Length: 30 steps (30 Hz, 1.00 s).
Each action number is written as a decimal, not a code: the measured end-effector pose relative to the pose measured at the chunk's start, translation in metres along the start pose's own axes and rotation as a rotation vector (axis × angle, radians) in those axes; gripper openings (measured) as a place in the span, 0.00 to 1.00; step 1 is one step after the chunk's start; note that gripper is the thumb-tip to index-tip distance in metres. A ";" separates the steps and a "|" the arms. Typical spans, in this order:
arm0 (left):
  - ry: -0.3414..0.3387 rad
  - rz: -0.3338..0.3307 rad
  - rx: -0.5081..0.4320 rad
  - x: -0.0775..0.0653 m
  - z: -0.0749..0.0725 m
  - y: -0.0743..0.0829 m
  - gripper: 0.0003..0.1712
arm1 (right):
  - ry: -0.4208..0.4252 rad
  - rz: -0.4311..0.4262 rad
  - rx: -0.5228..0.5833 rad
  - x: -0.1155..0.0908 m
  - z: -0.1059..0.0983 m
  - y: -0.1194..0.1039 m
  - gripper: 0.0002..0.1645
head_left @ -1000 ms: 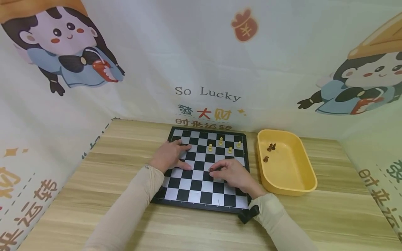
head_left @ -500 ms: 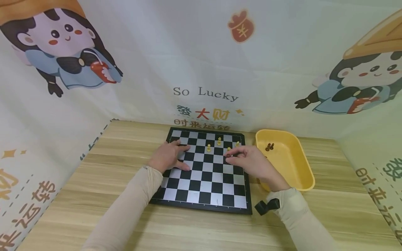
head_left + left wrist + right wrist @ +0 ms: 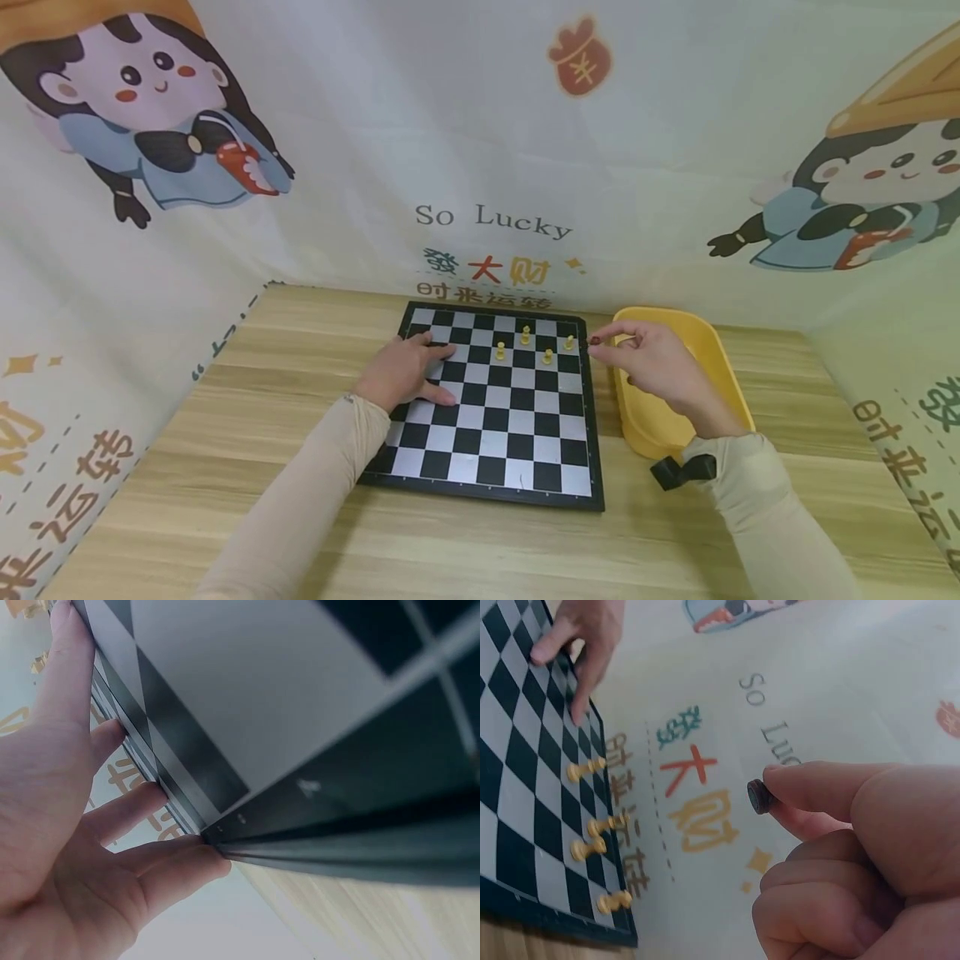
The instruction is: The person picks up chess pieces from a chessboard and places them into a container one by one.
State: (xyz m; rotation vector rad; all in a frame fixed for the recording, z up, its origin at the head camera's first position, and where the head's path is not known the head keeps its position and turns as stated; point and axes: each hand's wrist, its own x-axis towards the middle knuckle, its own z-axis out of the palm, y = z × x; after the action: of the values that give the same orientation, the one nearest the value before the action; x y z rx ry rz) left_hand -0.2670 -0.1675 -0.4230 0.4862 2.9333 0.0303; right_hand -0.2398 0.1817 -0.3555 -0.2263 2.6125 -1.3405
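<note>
My left hand [image 3: 401, 375] rests with spread fingers on the left side of a black-and-white chessboard [image 3: 457, 442]. In the left wrist view, its fingertips [image 3: 214, 862] touch the board's dark rim. Between thumb and forefinger, my right hand [image 3: 652, 362] pinches a dark brown chess piece [image 3: 759, 797], its round base facing outward. That hand is raised just past the board's right edge, over the near-left side of a yellow tray [image 3: 648, 421]. Several pale yellow chess pieces [image 3: 526, 335] stand on the board's far right part.
The board and tray stand side by side on a wood-grain table [image 3: 262, 392]. Behind them hangs a white printed curtain [image 3: 360, 150], which also closes off both sides. A black strap [image 3: 682, 472] circles the right wrist.
My right hand has lifted the dark chess piece from the board's middle and carried it rightward and away to the tray. It now hides the dark pieces seen there earlier. The left hand stays put.
</note>
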 end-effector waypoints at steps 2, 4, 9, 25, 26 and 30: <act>-0.001 -0.003 0.001 0.000 0.000 0.000 0.55 | 0.009 0.008 0.006 0.002 -0.005 0.002 0.22; -0.003 -0.003 0.008 0.000 0.000 0.000 0.55 | 0.010 0.011 0.020 0.003 -0.010 0.006 0.22; -0.008 -0.006 0.006 -0.001 0.000 0.000 0.55 | 0.004 0.046 0.036 0.005 -0.020 0.014 0.22; -0.003 -0.011 0.006 -0.001 0.000 0.000 0.54 | 0.016 0.111 0.034 0.008 -0.040 0.027 0.28; -0.003 -0.010 0.007 -0.001 0.000 0.000 0.54 | 0.015 0.119 0.040 0.009 -0.041 0.029 0.28; -0.002 -0.010 0.007 -0.001 0.000 0.001 0.54 | 0.011 0.135 0.050 0.012 -0.047 0.034 0.27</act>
State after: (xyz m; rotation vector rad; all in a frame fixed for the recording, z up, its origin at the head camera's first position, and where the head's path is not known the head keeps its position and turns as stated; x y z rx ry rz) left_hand -0.2661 -0.1672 -0.4230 0.4724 2.9347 0.0176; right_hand -0.2643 0.2355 -0.3580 -0.0346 2.5486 -1.3632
